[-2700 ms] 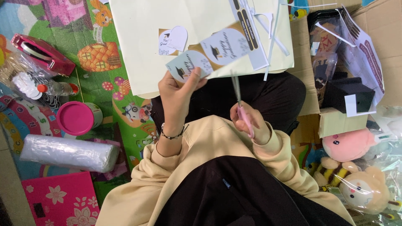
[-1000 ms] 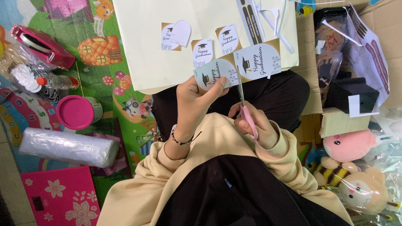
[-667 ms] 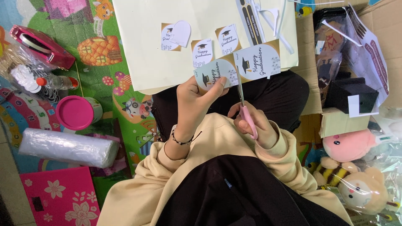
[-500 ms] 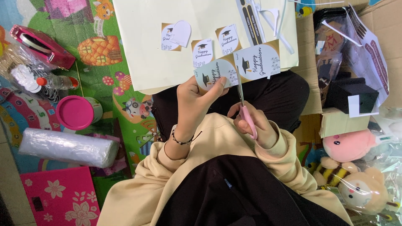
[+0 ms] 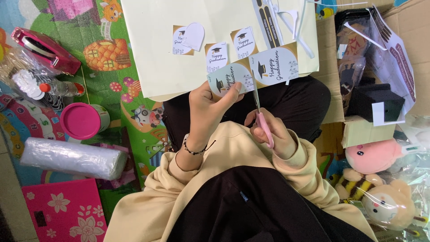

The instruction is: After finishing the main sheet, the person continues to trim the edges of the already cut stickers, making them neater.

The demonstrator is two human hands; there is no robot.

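Observation:
My left hand point(image 5: 207, 112) pinches a strip of printed round labels point(image 5: 251, 72), thumb on the pale blue circle with a graduation cap. My right hand point(image 5: 271, 133) grips pink-handled scissors point(image 5: 261, 114), their blades reaching up between two circles on the strip. Both hands hover above my lap, over the near edge of a large cream paper sheet point(image 5: 154, 49). Three cut-out labels point(image 5: 216, 56) lie on that sheet, one beside a white heart-shaped piece point(image 5: 194, 36).
A pink tape dispenser point(image 5: 44, 48), pink-lidded tub point(image 5: 83, 121), clear plastic roll point(image 5: 71, 158) and pink flowered box point(image 5: 60, 210) lie left on a colourful play mat. Right: cardboard boxes point(image 5: 366, 131), a black box point(image 5: 375, 102), wrapped plush toys point(image 5: 378, 179).
Since 2.7 s ago the label strip has shifted right and turned, with more cut labels lying on the sheet. Over the last second hands and scissors have barely moved.

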